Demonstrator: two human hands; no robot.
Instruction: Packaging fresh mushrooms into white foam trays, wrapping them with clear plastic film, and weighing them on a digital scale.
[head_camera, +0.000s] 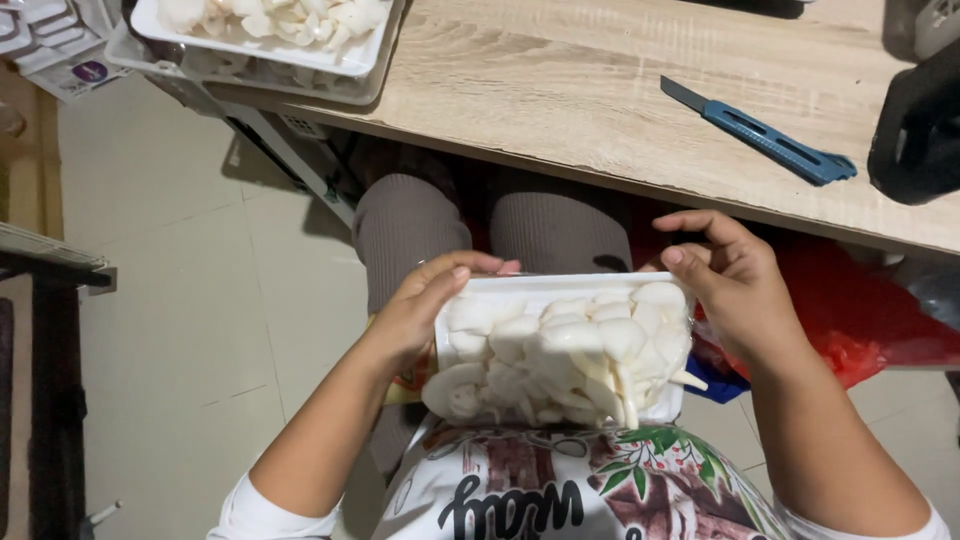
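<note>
Left hand (425, 310) clamps the near-left edge of the white tray (560, 288) of mushrooms (565, 355), held over the lap; right hand (735, 285) curls closed round the right rim. Best kept level, both grips firm, below the wooden table (570, 90) and blue knife (765, 135).

A white foam tray (560, 290) sits level over the person's lap, below the table edge, its long side running left to right. It is heaped with pale white mushrooms (565, 360), flat caps and short stems piled above the rim, some spilling over the near-left corner. A clear film covers the pile and glints on the right side. The left hand (425, 310) grips the tray's left end; the right hand (735, 285) holds the right end.
</note>
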